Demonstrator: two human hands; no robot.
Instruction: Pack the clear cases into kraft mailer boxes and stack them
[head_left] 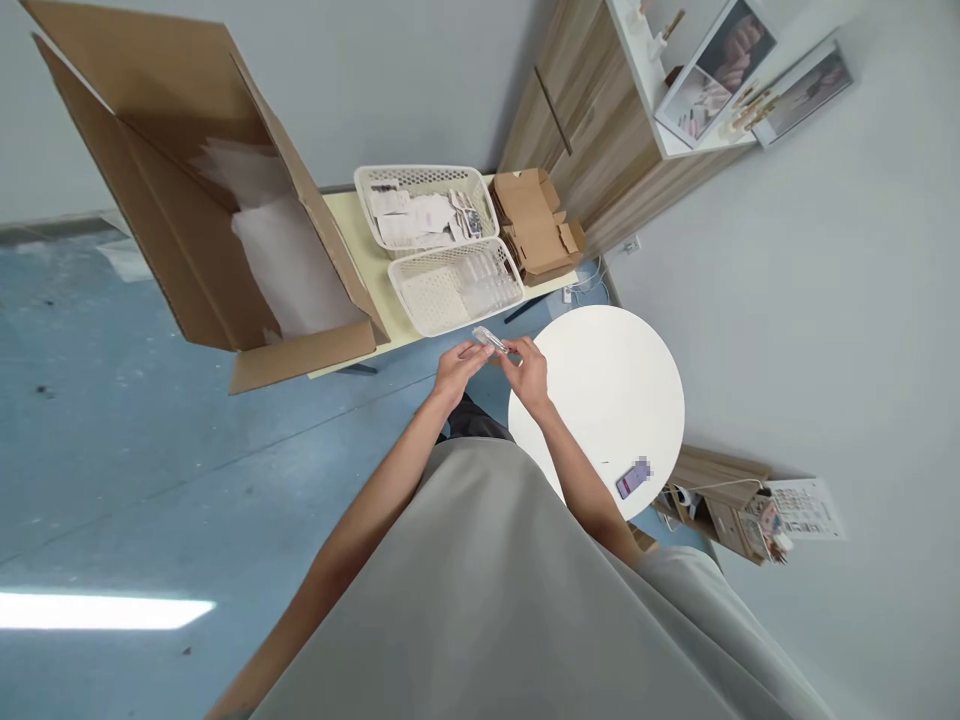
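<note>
Between my two hands is a small clear plastic case (490, 339), held out in front of my body near the edge of the long table. My left hand (459, 368) grips its left side, thumb and fingers pinched. On the other side, my right hand (527, 372) closes its fingertips around the case's right end. What is inside the case is too small to make out. Just beyond the hands, a white basket (420, 318) contains similar clear plastic pieces (484, 285). Behind it, a second white basket (367, 205) holds several printed packets (427, 215).
A large open cardboard box (172, 240) with white translucent bags (292, 260) stands at left on the yellow table (360, 245). Flat brown cartons (534, 222) are stacked beside the baskets. A round white table (600, 380) with a phone (632, 479) stands at my right, near a wooden cabinet (592, 110).
</note>
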